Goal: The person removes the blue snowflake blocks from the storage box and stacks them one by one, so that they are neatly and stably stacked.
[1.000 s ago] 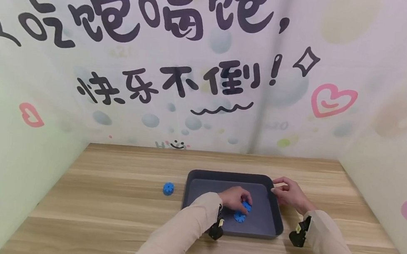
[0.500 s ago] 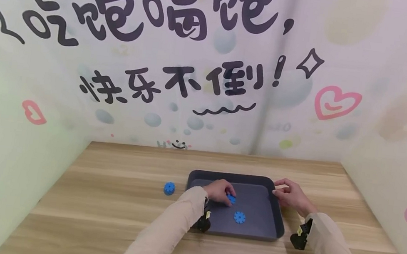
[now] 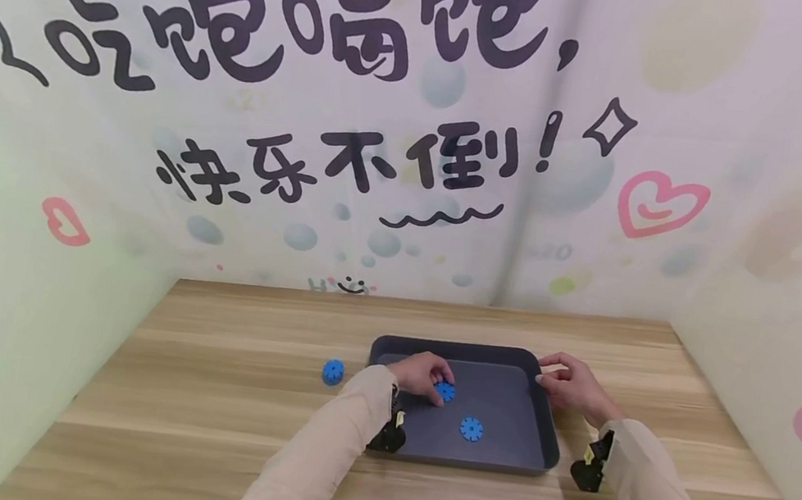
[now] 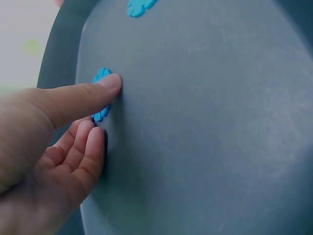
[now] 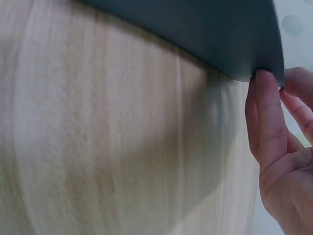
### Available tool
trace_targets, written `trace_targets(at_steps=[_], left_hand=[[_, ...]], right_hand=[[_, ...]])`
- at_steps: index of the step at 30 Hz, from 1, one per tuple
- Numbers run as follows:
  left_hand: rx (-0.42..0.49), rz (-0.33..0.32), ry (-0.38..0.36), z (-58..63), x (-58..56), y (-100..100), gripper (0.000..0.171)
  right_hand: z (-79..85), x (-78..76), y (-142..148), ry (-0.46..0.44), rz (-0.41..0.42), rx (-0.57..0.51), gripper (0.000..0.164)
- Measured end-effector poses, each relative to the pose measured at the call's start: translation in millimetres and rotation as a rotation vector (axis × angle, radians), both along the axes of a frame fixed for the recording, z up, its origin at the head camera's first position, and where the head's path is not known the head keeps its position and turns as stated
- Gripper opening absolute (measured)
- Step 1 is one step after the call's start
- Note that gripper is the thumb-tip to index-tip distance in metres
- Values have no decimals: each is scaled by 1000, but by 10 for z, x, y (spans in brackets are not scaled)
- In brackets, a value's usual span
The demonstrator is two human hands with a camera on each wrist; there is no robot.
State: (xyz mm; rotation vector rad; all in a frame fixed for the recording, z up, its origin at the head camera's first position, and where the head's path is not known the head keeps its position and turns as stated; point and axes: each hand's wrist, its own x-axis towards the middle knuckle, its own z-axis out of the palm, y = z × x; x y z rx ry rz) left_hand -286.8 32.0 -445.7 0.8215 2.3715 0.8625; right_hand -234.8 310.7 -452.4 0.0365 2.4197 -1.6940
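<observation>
My left hand [image 3: 420, 373] pinches a blue snowflake-like disc [image 3: 445, 391] with notched edges, low over the left half of the dark grey tray [image 3: 518, 412]. In the left wrist view the thumb lies across the face of this disc [image 4: 102, 73], and the curled fingers are behind and below it. A second notched blue disc [image 3: 471, 430] lies flat on the tray floor, front of centre. At the tray's back right corner, my right hand [image 3: 573, 387] grips the rim; the right wrist view shows fingers against the outer wall [image 5: 230, 39] and the thumb across the edge.
Left of the tray, a short stack of blue notched discs [image 3: 333, 371] stands on the wooden table [image 3: 221, 394]. A printed white wall [image 3: 298, 106] rises behind the table, with plain walls on both sides.
My left hand has moved left across the tray with its blue disc, away from the second disc, which stays put. The right hand keeps its grip on the rim.
</observation>
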Motion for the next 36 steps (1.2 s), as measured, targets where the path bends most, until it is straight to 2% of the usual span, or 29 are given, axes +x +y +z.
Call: trace_targets(at_steps=[11,19,28,36], left_hand=[[16,96,-13,-15,35,5,30],[113,108,-27,-64,9,-40,31],[186,68,35,109,-19,-280,32],[223,97,65,210,47,-566,34]], right_hand=[[31,18,-10,-2,4,10,37],[19,17,1,13,13,-16,37],[34,3,-1,25,11,-2,36],[17,9,-7,15,16,13,36]])
